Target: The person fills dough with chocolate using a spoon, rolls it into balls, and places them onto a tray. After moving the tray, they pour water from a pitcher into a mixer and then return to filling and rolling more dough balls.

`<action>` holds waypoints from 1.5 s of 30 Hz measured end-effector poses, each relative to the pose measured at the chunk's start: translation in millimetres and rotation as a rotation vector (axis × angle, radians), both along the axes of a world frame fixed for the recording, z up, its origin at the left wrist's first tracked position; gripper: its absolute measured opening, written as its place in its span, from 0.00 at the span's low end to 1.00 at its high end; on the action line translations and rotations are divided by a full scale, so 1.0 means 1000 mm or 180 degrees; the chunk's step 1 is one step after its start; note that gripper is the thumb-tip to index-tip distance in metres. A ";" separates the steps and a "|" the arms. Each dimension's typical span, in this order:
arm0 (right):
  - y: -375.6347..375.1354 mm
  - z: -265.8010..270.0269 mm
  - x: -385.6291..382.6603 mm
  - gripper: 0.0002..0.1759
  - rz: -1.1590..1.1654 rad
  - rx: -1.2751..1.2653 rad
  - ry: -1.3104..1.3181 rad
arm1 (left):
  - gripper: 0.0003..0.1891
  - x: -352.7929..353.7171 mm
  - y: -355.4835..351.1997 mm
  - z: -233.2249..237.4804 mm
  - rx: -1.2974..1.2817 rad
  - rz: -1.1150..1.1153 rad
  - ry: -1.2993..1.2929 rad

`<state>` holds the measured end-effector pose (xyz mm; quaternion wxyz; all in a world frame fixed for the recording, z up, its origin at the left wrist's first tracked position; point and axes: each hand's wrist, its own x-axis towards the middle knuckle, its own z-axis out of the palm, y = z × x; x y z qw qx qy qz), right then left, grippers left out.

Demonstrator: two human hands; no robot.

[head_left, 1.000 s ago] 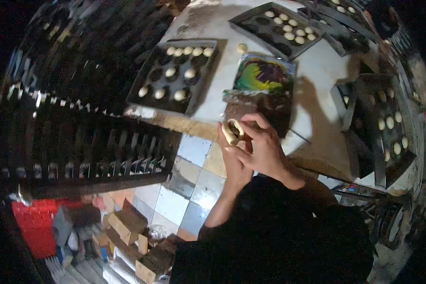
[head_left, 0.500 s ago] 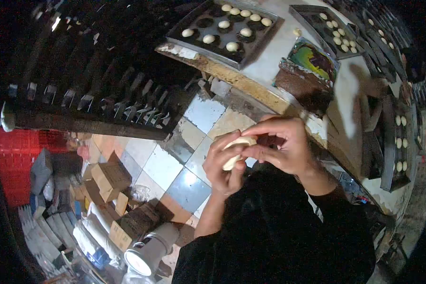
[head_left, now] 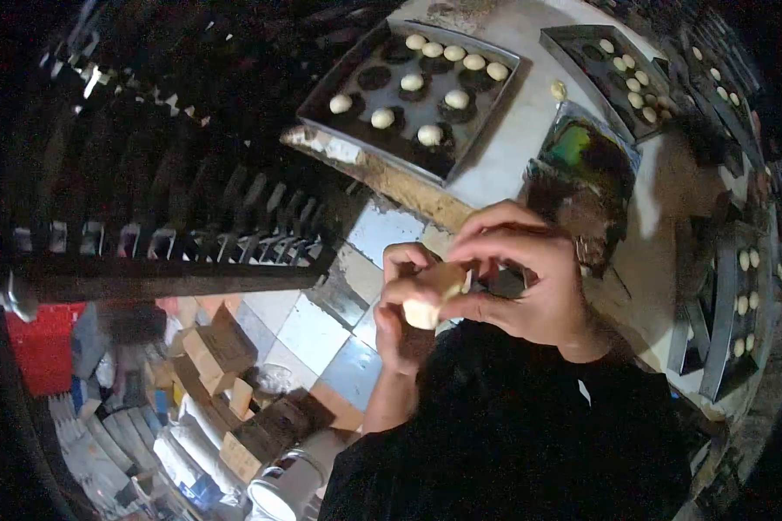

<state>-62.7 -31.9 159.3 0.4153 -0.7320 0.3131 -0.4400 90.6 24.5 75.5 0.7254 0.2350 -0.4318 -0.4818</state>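
Observation:
A pale piece of dough (head_left: pixel 421 313) is held between my two hands, above the tiled floor at the table's edge. My left hand (head_left: pixel 406 304) wraps its fingers round the dough from the left. From the right, my right hand (head_left: pixel 530 282) pinches the dough's upper side with thumb and fingertips. Part of the dough is hidden behind the fingers. Beyond my hands, a dark metal tray (head_left: pixel 369 82) holds several round dough balls (head_left: pixel 411 82) on the table. Right of it lies a dark brown mass (head_left: pixel 578 204) beside a green and dark plastic sheet (head_left: pixel 582 143).
More trays with dough balls stand on the table (head_left: pixel 504 130) to the right, including a far tray (head_left: pixel 604 78) and a side tray (head_left: pixel 728 347). A dark rack (head_left: pixel 165 278) is at left. Cardboard boxes (head_left: pixel 220 354), a red crate (head_left: pixel 43 347) and a white bucket (head_left: pixel 291 482) are on the floor.
The view has shifted, so the tray and table sit slightly lower. Both hands still hold the dough; its pale end now shows lower, below the left fingers.

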 end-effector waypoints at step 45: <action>-0.442 -0.249 0.232 0.38 -0.0533 -0.0997 0.2902 | 0.15 0.375 -0.308 -0.105 0.2276 0.2004 -0.1066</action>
